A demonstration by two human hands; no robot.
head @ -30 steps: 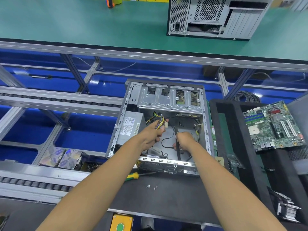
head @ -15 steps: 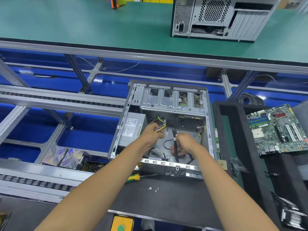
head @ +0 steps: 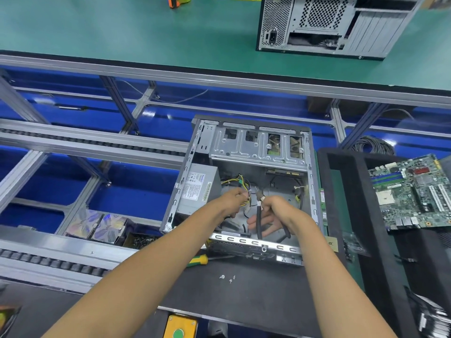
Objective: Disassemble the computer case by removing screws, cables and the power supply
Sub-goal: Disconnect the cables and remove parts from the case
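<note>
With the computer case (head: 253, 152) open on the worktop (head: 244, 296), our left hand (head: 231, 200) pinched the power-supply wires (head: 240, 182) and our right hand (head: 278, 211) gripped black-handled cutters (head: 259, 215), which risked nicking wires if closed carelessly.

Inside an open computer case (head: 246, 152), the left hand (head: 233, 201) grips yellow-black cables (head: 238, 181) while the right hand (head: 278, 212) holds black-handled cutters (head: 259, 220).

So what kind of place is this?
Probably a workshop line where old computers get taken apart. An open computer case lies on the bench, a removed motherboard sits beside it, and roller conveyor rails run past.
</note>
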